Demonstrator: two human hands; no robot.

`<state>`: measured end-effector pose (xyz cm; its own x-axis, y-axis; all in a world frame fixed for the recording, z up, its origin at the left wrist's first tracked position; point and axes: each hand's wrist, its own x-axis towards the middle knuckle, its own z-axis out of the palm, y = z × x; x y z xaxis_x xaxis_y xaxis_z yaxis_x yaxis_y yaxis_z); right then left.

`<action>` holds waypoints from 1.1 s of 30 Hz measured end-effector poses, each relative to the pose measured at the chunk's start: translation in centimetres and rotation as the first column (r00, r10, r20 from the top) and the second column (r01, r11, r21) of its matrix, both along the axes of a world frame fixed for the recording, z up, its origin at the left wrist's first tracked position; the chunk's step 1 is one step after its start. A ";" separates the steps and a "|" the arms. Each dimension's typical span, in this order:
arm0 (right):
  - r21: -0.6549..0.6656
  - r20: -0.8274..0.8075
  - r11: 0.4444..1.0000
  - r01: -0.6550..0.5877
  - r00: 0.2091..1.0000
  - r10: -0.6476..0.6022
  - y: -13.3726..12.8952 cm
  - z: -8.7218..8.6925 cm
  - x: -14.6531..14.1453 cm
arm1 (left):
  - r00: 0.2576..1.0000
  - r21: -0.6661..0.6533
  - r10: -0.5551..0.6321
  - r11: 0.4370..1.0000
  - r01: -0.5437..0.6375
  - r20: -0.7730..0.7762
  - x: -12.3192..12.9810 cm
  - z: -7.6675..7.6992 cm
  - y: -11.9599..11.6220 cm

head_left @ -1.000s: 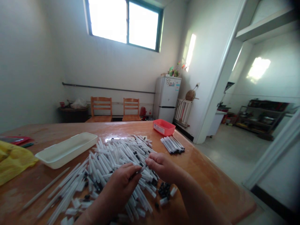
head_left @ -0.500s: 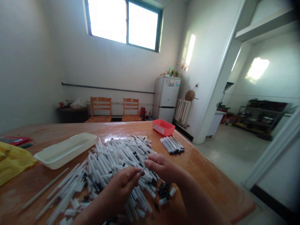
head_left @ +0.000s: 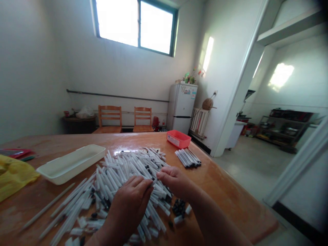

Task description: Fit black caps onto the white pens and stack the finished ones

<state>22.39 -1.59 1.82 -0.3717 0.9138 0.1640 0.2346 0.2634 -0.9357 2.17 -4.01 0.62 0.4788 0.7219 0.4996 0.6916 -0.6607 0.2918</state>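
Observation:
My left hand is closed, its thumb and fingers pinching a clear pen piece whose short end pokes out towards the right hand. Close beside it, my right hand has its fingers curled together; what lies inside them is hidden. Both hands are over a large heap of clear pen barrels, with black bits mixed in. Small black plugs lie in a cluster below my right wrist, with clear pen caps near them. A neat row of pens with black ends lies to the right.
A long cream tray sits left of the heap, and a red basket stands at the back right. At the left edge is a yellow plastic bag. Loose clear tubes spread over the wooden table at front left.
My left hand has rolled over so its back faces up more, and it has shifted slightly up. The right hand has moved slightly left, still closed.

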 end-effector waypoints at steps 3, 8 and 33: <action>-0.010 -0.014 1.000 -0.022 1.000 0.021 0.0 0.0 0.1 | 1.000 -0.007 0.007 1.000 -0.007 0.006 0.1 -0.1 0.0; 0.014 -0.031 0.998 -0.056 0.998 0.056 0.1 0.0 0.5 | 0.993 -0.115 -0.021 0.993 0.035 0.116 0.5 0.0 0.0; 0.097 0.648 0.986 0.134 0.743 -0.165 1.8 -0.7 5.8 | 0.761 -0.357 0.279 0.932 -0.067 0.586 -1.2 0.4 1.4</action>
